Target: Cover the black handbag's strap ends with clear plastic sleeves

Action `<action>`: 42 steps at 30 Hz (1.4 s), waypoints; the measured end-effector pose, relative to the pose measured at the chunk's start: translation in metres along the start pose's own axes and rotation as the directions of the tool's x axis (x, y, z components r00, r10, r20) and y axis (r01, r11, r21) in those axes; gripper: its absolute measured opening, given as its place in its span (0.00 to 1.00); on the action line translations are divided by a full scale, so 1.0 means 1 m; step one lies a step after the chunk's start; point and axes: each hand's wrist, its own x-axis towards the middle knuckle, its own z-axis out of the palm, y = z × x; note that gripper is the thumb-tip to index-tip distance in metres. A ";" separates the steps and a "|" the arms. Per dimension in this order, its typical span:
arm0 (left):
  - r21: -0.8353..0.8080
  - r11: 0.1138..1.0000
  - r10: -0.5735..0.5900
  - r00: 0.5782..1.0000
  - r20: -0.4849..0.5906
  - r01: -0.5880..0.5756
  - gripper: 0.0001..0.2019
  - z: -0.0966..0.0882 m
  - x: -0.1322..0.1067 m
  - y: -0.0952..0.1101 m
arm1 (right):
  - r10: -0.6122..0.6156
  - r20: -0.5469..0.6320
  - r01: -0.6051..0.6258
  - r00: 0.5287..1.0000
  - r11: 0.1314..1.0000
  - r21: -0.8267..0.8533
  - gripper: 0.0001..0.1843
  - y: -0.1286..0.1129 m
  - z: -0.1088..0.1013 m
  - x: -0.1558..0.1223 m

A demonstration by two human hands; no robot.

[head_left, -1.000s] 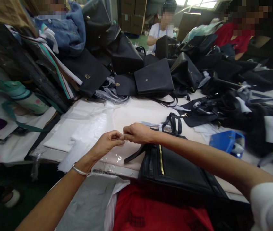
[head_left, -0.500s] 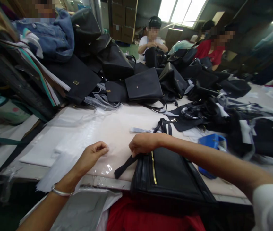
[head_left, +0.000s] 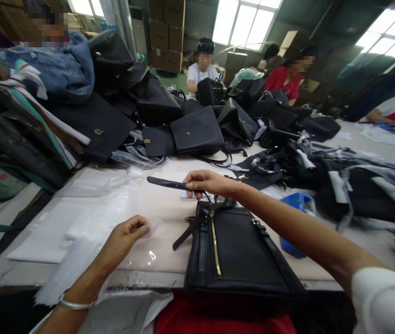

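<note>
A black bag (head_left: pixel 246 250) with a gold zip (head_left: pixel 214 246) and a buckle lies at the table's near edge, in front of me. My right hand (head_left: pixel 204 183) reaches over it and pinches a black strap (head_left: pixel 164 182), whose free end points left above the table. Another strap end (head_left: pixel 185 234) hangs off the bag's upper left corner, touched by neither hand. To the left of the bag, my left hand (head_left: pixel 129 232) hovers with thumb and fingers pressed together. Something faint and clear shows at its fingertips, too indistinct to name.
White plastic sheets (head_left: pixel 96 236) cover the table's left part. Black bags (head_left: pixel 197 132) are heaped across the back, and more straps and bags lie at right. A blue container (head_left: pixel 296 206) stands beside the bag. Co-workers (head_left: pixel 202 69) sit beyond the heap.
My right hand has risen from the bag's top corner with a strap in its fingers, now held out to the left. My left hand stays pinched. The whole view has shifted slightly.
</note>
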 end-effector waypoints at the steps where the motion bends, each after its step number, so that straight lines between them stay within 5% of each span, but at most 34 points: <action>1: 0.004 1.000 0.004 1.000 0.005 -0.004 0.10 0.001 0.000 0.001 | -0.002 0.002 0.002 1.000 1.000 -0.025 0.13 -0.001 0.000 -0.001; 10: 0.067 0.998 -0.012 0.998 0.057 0.008 0.11 0.001 0.001 0.011 | -0.087 -0.012 0.086 0.996 0.994 -0.063 0.13 -0.012 -0.002 -0.013; 14: 0.072 0.997 0.000 0.986 0.168 -0.012 0.10 0.008 -0.002 0.020 | 0.022 -0.019 -0.024 1.000 0.996 -0.085 0.12 -0.005 0.003 -0.007; 21: 0.134 0.987 0.046 0.955 0.294 -0.088 0.08 0.038 -0.005 0.042 | -0.123 -0.017 0.124 0.992 0.976 0.180 0.09 -0.012 0.003 0.000; 27: 0.138 0.975 0.110 0.918 0.381 -0.174 0.08 0.072 0.018 0.049 | 0.120 -0.076 -0.123 0.990 0.992 -0.032 0.06 0.014 0.001 0.003; 31: 0.167 0.968 0.098 0.895 0.435 -0.187 0.08 0.084 0.025 0.047 | 0.135 -0.112 -0.151 0.985 0.978 -0.145 0.11 0.031 -0.001 0.014; 34: 0.207 0.963 0.071 0.902 0.426 -0.174 0.08 0.083 0.019 0.055 | 0.126 -0.005 -0.118 0.992 0.919 -0.376 0.12 0.036 0.001 0.026; 37: 0.255 0.952 0.051 0.909 0.413 -0.169 0.09 0.071 0.008 0.067 | 0.238 0.244 -0.014 0.940 0.743 -0.669 0.13 0.044 0.011 0.034; 40: 0.322 0.935 0.005 0.912 0.410 -0.150 0.11 0.054 -0.002 0.078 | 0.353 0.428 0.070 0.832 0.699 -0.712 0.14 0.049 0.024 0.030; 42: 0.347 0.929 -0.018 0.919 0.394 -0.131 0.11 0.042 -0.007 0.080 | 0.318 0.433 0.097 0.843 0.703 -0.704 0.15 0.045 0.029 0.023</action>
